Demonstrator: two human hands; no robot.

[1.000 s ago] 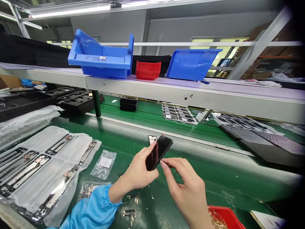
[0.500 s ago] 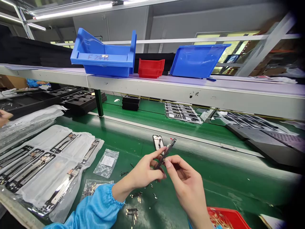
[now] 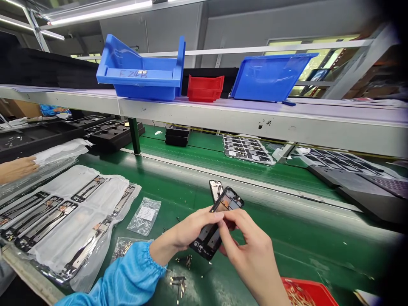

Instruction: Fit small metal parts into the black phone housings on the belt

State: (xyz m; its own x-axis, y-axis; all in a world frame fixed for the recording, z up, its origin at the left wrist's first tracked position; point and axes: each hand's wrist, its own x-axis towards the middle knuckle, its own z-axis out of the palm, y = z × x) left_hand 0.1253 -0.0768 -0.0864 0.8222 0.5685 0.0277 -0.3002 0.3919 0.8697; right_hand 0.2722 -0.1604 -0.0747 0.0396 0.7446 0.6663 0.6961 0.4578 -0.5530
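Note:
My left hand grips a black phone frame, thumb on top and the other fingers behind it. The frame is tilted, with its inner side towards me. Over the middle of the frame, my right hand has thumb and index finger pinched together beside my left thumb. Whatever lies between those fingertips is hidden. Behind the frame, another phone part with a pale face lies on the green bench. Small dark-and-gold flex pieces are scattered below my hands.
At left, a padded plastic sheet holds several phone frames, with small clear bags beside it. A red bin of small parts stands lower right. Blue bins sit on the shelf. Another person's hand reaches in at far left.
The phone frame has turned from edge-on to show its inner face. My right fingers have moved from its side to over its middle. The other person's hand reaches further in.

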